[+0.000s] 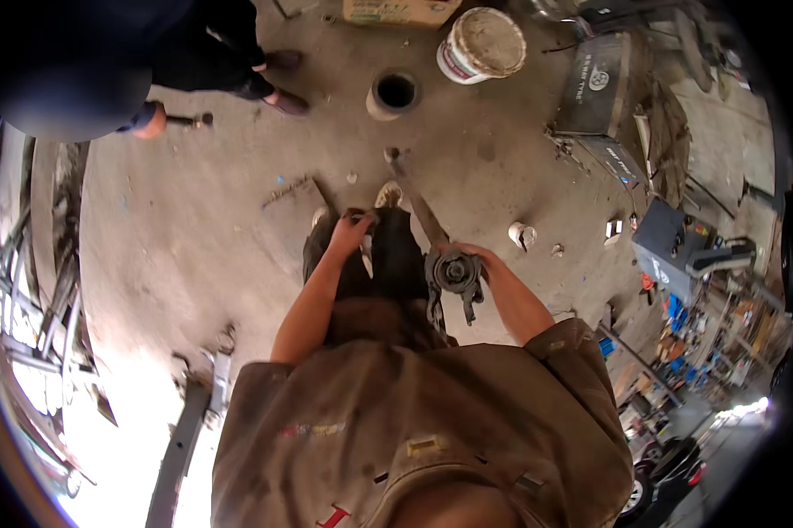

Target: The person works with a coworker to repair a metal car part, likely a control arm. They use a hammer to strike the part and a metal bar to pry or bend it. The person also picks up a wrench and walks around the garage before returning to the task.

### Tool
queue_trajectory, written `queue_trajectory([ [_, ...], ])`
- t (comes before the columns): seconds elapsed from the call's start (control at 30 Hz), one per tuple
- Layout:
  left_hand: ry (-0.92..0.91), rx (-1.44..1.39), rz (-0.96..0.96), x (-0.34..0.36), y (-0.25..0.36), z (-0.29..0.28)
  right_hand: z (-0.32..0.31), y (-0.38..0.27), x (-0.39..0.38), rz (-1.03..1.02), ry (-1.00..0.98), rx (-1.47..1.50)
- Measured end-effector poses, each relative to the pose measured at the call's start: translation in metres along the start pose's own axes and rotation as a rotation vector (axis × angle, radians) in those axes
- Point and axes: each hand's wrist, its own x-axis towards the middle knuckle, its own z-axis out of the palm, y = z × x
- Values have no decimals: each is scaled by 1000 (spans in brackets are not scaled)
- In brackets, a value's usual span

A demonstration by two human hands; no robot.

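My left hand (350, 227) is at my left thigh, fingers curled round something small and dark that I cannot make out. My right hand (474, 257) grips a greasy metal assembly (458, 274) at my right hip. It has a round ringed hub with dangling brackets and a long shaft (421, 206) reaching away past my right shoe to a knobbed end near a hollow cylinder (395, 93) on the concrete floor. A flat plate (292, 207) lies by my left foot.
At upper left a co-worker (203, 53) holds a hammer-like tool (194, 120). A white bucket (489, 46), cardboard box (396, 12), large dark cartons (594, 92) and small cup (521, 235) sit ahead and right. Cluttered tools (678, 326) fill the right, metal bars (190, 440) the lower left.
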Motion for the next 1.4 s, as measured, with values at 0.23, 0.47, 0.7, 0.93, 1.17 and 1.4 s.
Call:
queue_trajectory([
  [0.23, -340, -315, -491, 63, 91, 105, 88, -177, -104, -3, 174, 63],
  [0.47, -326, -764, -487, 138, 119, 169, 73, -240, -70, -120, 139, 88],
  [0.7, -115, -630, -466, 212, 146, 147, 23, -281, 11, -200, 85, 169],
  [0.93, -137, -511, -262, 290, 134, 152, -4, -326, 62, -208, 111, 218],
  [1.17, -207, -516, -328, 330, 95, 163, -50, -307, 112, -419, 304, -186],
  [1.4, -386, -496, -391, 356, 90, 169, -55, -322, 97, -37, 719, -786],
])
